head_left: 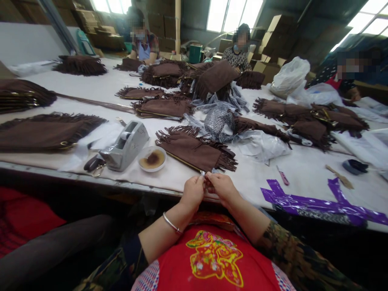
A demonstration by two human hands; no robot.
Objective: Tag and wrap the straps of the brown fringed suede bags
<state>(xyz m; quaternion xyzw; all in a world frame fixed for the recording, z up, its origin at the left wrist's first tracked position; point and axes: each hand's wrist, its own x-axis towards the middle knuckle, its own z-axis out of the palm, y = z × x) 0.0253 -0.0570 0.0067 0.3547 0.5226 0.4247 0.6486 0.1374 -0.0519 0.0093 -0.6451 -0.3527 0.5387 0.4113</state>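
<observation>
Directly before me on the table lies a brown fringed bag (194, 149) with a gold zipper along its near edge. My left hand (193, 191) and my right hand (223, 187) meet at the bag's near corner. Both are closed, with thumbs and fingers pinching at the zipper end, where a small whitish bit (203, 173) shows. What exactly lies between the fingertips is partly hidden. To the left of the bag stand a shallow dish (160, 162) of brownish stuff and a grey tape dispenser (127, 147).
More brown fringed bags (36, 131) lie in stacks across the white table (106, 76). Purple tape (303, 199) runs along the front edge at right, near a pink cutter (283, 177) and a brush (339, 178). Plastic bags (262, 145) lie beyond. Several co-workers sit around the table.
</observation>
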